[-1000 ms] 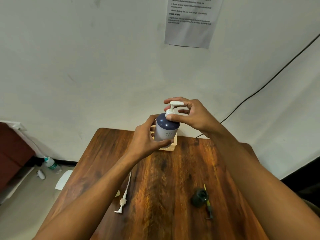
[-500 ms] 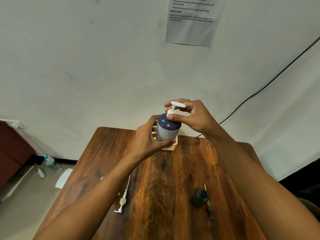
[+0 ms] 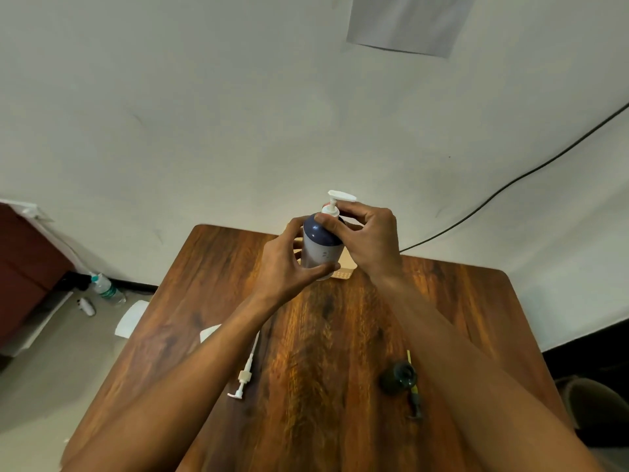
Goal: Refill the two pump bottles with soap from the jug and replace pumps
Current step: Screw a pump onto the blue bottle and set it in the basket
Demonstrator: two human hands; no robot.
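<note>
A pump bottle [image 3: 321,248] with a white body and dark blue shoulder is held above the far middle of the wooden table [image 3: 459,301]. My left hand [image 3: 289,264] wraps around its body. My right hand [image 3: 366,238] pinches the white pump collar [image 3: 331,210] at the bottle's neck, and the pump head [image 3: 342,196] sticks up above my fingers. A second white pump [image 3: 243,378] with its long tube lies loose on the table at left. A small dark bottle [image 3: 398,376] stands at right. The jug is not in sight.
A tan object [image 3: 345,267] sits behind the held bottle, mostly hidden. A dark pump with a yellow tube [image 3: 415,400] lies by the dark bottle. A water bottle [image 3: 107,289] and white items lie on the floor at left. A black cable [image 3: 510,185] runs along the wall.
My right hand's fingers have shifted lower on the pump collar, so the pump head now stands clear above them. Bottle and left hand stay in place.
</note>
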